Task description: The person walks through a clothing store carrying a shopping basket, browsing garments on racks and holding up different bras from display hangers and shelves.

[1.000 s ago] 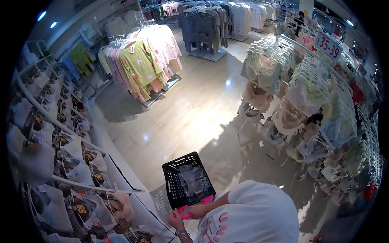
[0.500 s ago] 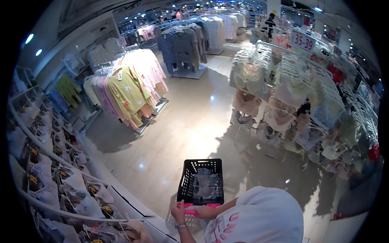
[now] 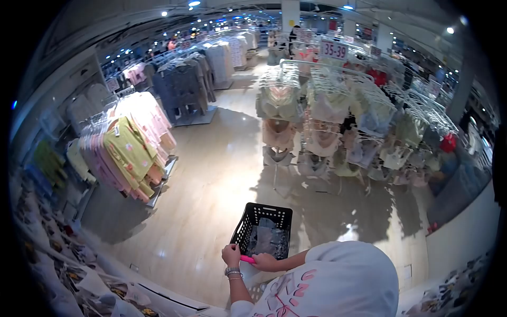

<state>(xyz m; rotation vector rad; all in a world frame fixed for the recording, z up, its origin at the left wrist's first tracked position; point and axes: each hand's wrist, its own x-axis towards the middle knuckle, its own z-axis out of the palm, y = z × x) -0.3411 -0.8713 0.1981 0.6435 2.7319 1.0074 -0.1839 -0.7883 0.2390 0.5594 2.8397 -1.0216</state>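
A black plastic shopping basket (image 3: 242,232) with perforated walls is in front of me, low in the middle of the view. Inside lie grey items in what looks like clear plastic packaging (image 3: 266,238). The basket's bright pink handle (image 3: 247,259) runs between my hands. My left hand (image 3: 231,254), with a watch and a bracelet at the wrist, is closed at the handle's left end. Around its right part are the fingers of my right hand (image 3: 265,262). The handle's far end is hidden by that hand.
Bras on hangers fill racks (image 3: 327,100) on the right, under a "35-39" sign (image 3: 334,50). Pajama-like tops hang on a rack (image 3: 129,148) at left, with dark garments (image 3: 182,90) behind. Bra displays (image 3: 79,280) line the lower left. Pale floor (image 3: 211,179) runs between.
My view has turned to the right, so the racks and sign have shifted left in the picture. Both hands stay on the pink handle, and the basket is still in front of me.
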